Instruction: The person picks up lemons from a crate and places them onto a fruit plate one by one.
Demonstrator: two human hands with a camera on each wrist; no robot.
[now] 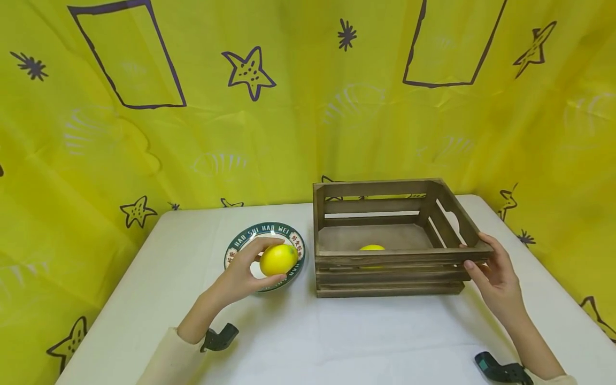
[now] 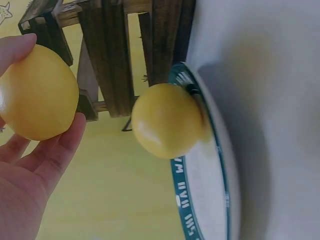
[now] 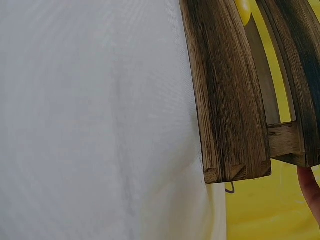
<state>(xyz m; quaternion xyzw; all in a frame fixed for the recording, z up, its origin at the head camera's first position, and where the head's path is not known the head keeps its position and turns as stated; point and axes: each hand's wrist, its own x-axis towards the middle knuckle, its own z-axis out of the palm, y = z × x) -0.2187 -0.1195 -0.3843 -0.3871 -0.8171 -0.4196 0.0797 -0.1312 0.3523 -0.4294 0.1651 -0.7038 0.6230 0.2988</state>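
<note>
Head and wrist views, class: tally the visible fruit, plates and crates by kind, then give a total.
Round white green-rimmed plate: 1
Brown slatted wooden crate: 1
Yellow rounded lemons: 3 (one in the left hand, one on the plate, one in the crate)
Total: 5

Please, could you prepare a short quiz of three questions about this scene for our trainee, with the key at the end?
1. Which hand holds a yellow fruit?
2. True or false: the right hand touches nothing.
3. In the left wrist view, where does another yellow fruit lie? a) in the right hand; b) on the plate; c) under the plate.

Key:
1. The left hand.
2. False; it grips a corner of the wooden crate.
3. b
</note>
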